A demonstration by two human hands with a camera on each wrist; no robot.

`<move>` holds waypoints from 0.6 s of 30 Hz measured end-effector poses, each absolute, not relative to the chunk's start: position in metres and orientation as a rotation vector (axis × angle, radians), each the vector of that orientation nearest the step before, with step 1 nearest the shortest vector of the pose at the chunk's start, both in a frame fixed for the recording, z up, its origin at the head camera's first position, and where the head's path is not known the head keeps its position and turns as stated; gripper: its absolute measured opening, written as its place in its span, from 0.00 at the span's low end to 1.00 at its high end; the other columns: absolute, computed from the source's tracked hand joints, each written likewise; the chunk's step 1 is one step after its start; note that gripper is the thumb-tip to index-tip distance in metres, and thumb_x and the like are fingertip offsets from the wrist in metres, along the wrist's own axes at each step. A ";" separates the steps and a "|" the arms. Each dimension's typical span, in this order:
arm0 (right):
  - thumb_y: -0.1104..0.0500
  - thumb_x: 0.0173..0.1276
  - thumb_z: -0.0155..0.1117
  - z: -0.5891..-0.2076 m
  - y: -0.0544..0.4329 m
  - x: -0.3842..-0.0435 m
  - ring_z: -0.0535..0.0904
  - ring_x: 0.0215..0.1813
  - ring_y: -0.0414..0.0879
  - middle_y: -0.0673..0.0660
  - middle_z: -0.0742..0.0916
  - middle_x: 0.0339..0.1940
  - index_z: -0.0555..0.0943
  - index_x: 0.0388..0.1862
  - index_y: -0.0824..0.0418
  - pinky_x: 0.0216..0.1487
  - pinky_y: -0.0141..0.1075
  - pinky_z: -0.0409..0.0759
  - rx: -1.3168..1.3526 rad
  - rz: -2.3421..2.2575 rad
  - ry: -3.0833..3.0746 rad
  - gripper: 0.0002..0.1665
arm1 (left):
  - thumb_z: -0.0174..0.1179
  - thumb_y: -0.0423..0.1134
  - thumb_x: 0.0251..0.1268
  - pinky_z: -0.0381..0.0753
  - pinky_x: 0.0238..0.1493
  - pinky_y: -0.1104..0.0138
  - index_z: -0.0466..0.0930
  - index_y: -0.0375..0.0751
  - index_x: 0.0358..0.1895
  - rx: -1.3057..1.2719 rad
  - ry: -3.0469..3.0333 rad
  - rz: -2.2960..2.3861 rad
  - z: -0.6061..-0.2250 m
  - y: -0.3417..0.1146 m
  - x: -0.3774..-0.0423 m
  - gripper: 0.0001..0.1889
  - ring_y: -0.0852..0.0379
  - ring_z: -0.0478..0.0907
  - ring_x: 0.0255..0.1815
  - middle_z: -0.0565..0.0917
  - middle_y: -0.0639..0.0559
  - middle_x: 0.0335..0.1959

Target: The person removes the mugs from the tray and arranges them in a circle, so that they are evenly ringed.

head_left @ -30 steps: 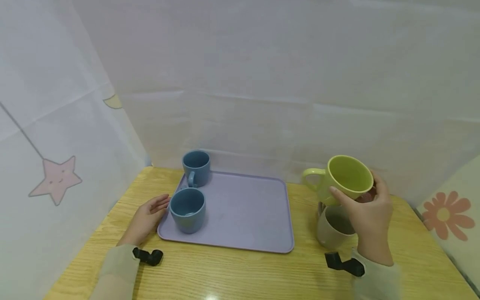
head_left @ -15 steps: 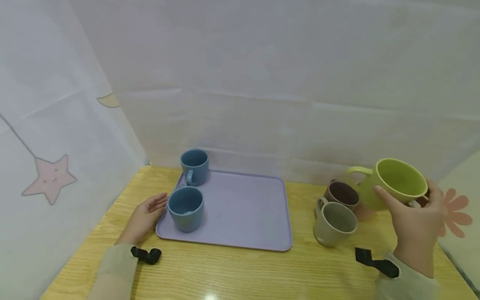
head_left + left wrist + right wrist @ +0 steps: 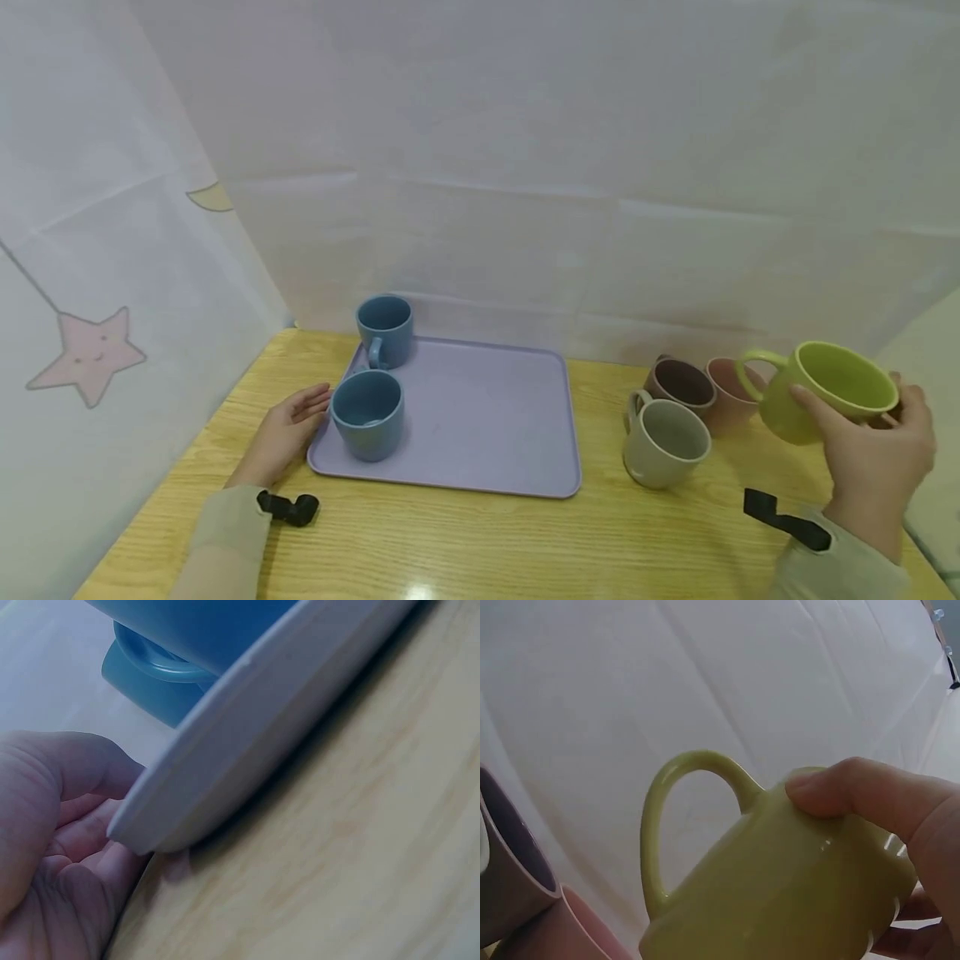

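Observation:
My right hand [image 3: 873, 458] grips a yellow-green mug [image 3: 783, 410] by its body at the far right, thumb on the near side. The mug is tilted above the table, its handle pointing left; the right wrist view shows the thumb pressed near its rim, with the other fingers partly hidden behind it. My left hand [image 3: 277, 437] rests at the left edge of a lilac tray [image 3: 487, 425], fingers touching its rim [image 3: 202, 757]. On the tray's left side stand two blue mugs, a near one [image 3: 367, 433] and a far one [image 3: 395, 343].
Right of the tray, a beige mug [image 3: 652, 458], a dark brown mug [image 3: 678, 385] and a pink mug [image 3: 729, 404] stand close together on the wooden table [image 3: 480, 542]. A white cloth backdrop [image 3: 480, 208] rises behind the table.
My right hand has carried the yellow-green mug rightward from over the beige mug, lowering it slightly. The brown and pink mugs have come into view. The left hand keeps its place at the tray.

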State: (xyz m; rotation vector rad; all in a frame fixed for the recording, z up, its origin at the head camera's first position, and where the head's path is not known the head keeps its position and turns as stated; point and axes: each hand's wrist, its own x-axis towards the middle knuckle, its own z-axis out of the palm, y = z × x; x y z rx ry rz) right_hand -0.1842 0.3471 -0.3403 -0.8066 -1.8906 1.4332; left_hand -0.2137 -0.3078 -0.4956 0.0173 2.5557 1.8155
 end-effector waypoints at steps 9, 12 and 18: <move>0.60 0.50 0.86 -0.356 0.379 -0.178 0.74 0.45 0.28 0.36 0.77 0.49 0.71 0.75 0.49 0.34 0.13 0.74 -0.726 1.571 -2.026 0.53 | 0.52 0.40 0.81 0.72 0.57 0.84 0.56 0.36 0.79 0.017 2.579 1.785 -0.500 -0.310 -0.218 0.30 0.54 0.70 0.70 0.69 0.36 0.73; 0.55 0.55 0.83 -0.366 0.387 -0.178 0.72 0.44 0.26 0.33 0.75 0.50 0.65 0.79 0.47 0.33 0.13 0.73 -0.680 1.439 -2.208 0.55 | 0.51 0.39 0.81 0.72 0.57 0.83 0.56 0.36 0.80 0.019 2.575 1.786 -0.500 -0.311 -0.218 0.30 0.60 0.70 0.68 0.68 0.35 0.73; 0.50 0.59 0.80 -0.388 0.404 -0.179 0.69 0.45 0.26 0.35 0.75 0.55 0.61 0.82 0.44 0.35 0.15 0.71 -0.563 1.308 -2.405 0.55 | 0.51 0.38 0.81 0.72 0.57 0.82 0.56 0.35 0.79 0.026 2.549 1.814 -0.500 -0.311 -0.218 0.29 0.68 0.71 0.65 0.68 0.34 0.73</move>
